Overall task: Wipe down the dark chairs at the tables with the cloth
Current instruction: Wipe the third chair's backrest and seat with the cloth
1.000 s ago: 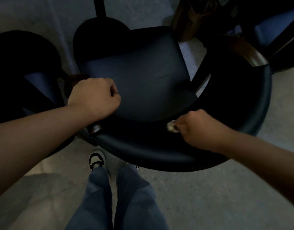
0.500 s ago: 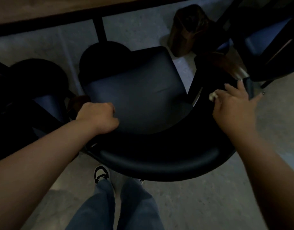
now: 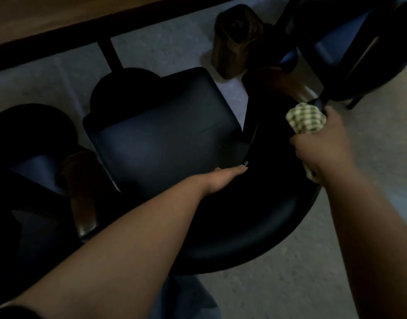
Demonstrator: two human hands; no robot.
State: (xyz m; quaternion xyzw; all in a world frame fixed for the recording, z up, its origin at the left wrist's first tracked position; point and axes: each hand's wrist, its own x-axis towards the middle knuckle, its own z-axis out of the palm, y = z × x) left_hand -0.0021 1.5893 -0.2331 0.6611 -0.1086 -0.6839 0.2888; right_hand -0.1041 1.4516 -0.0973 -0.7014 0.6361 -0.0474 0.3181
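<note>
Checked cloth (image 3: 305, 119) gripped by right hand (image 3: 322, 143); three dark chairs.

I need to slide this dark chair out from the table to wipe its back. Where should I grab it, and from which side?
Grip the curved backrest along its top edge, coming from behind and above, where you stand. It wraps round the seat as one thick rounded band facing you, so fingers can probably curl over it. The left hand already rests there; the right hand holds the checked cloth.
</note>
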